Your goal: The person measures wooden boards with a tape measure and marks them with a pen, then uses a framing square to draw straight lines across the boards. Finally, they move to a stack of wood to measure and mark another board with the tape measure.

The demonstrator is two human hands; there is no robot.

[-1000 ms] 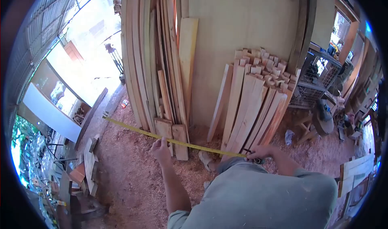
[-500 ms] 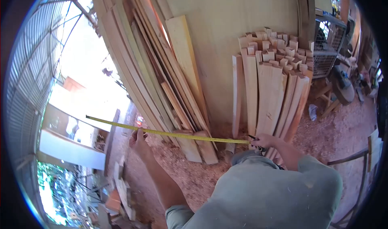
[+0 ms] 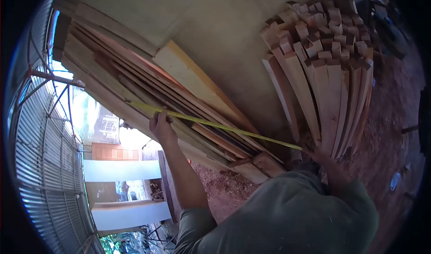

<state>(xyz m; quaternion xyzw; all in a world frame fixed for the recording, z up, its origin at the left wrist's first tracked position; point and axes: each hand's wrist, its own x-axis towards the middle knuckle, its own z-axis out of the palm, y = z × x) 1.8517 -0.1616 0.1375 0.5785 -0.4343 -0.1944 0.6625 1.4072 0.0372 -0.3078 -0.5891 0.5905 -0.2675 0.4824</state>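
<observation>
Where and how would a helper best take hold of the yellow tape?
Probably by the tip of the tape, coming from the picture's left and pinching lightly with finger and thumb: it is a thin strip, and that end sticks out past the left hand, while the right hand is at the other end.

The yellow tape [image 3: 220, 126] slants, drawn out, from the right hand [image 3: 317, 155].
</observation>
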